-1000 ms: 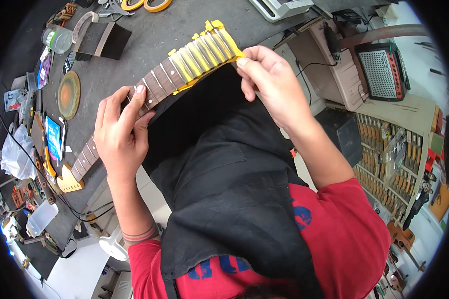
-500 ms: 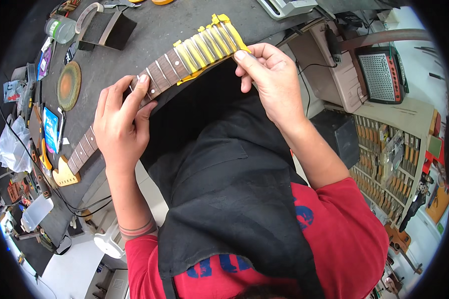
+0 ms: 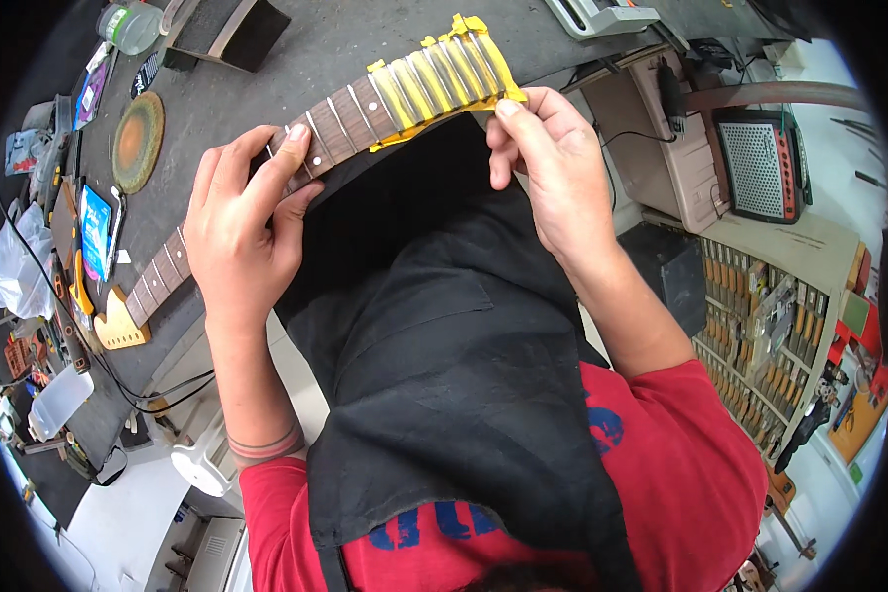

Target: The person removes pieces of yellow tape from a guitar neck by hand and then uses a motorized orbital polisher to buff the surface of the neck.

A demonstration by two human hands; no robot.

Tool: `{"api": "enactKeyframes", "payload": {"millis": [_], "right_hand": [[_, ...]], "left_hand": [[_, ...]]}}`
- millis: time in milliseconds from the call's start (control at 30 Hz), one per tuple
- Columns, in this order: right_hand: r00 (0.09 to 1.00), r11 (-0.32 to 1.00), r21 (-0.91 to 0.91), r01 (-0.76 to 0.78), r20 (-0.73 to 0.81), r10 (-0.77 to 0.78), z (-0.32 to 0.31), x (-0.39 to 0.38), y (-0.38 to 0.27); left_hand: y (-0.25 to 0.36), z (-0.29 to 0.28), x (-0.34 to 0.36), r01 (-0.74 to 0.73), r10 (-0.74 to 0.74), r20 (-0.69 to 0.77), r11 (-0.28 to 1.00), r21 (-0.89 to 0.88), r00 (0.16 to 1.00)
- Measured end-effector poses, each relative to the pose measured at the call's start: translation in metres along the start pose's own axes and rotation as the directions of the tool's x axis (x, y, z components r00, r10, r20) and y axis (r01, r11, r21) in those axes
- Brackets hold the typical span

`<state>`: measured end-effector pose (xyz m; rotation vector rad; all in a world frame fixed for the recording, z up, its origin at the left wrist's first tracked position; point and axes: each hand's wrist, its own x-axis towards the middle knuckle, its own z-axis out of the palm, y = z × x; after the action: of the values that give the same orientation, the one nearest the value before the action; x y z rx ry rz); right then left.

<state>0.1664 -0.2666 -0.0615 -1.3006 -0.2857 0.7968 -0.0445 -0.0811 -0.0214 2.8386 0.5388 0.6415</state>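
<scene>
Headstock of pale, light-coloured wood [image 3: 121, 323] sits at the left, by the near edge of the dark grey worktop [image 3: 337, 47]. From it a long guitar neck of dark wood with metal frets [image 3: 332, 131] slants up rightward along that edge. The left hand [image 3: 245, 209] holds the neck partway along, forefinger over the fretboard, thumb at the near side. From headstock to just beyond this hand, the visible wood is without tape. Farther right, ragged-edged yellow tape [image 3: 444, 87] lies between the frets; the covering there looks complete up to the neck's right end. At that end the right hand [image 3: 559, 158] pinches the tape's edge between thumb and forefinger; whether it also grips the wood beneath, I cannot tell.
</scene>
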Motion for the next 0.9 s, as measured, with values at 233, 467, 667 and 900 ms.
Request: {"api": "enactKeyframes", "payload": {"millis": [233,467,667,900], "right_hand": [[0.994,0.998,-0.057,-0.023,0.105,0.029,-0.008,-0.006,0.009],[0.999,0.999,0.030,0.035,0.009,-0.036,0.006,-0.001,0.011],[1.000,0.996,0.089,0.013,0.024,-0.015,0.008,-0.001,0.010],[0.998,0.993,0.109,0.043,0.041,-0.047,0.009,-0.004,0.016]], "left_hand": [[-0.001,0.000,0.000,-0.012,0.012,-0.002,1.000,0.006,1.000],[-0.001,0.001,0.000,-0.012,0.012,-0.008,1.000,0.011,1.000],[-0.003,0.002,-0.002,-0.017,0.018,-0.017,1.000,0.019,1.000],[-0.002,0.001,-0.001,-0.009,0.009,-0.014,1.000,0.020,1.000]]}}
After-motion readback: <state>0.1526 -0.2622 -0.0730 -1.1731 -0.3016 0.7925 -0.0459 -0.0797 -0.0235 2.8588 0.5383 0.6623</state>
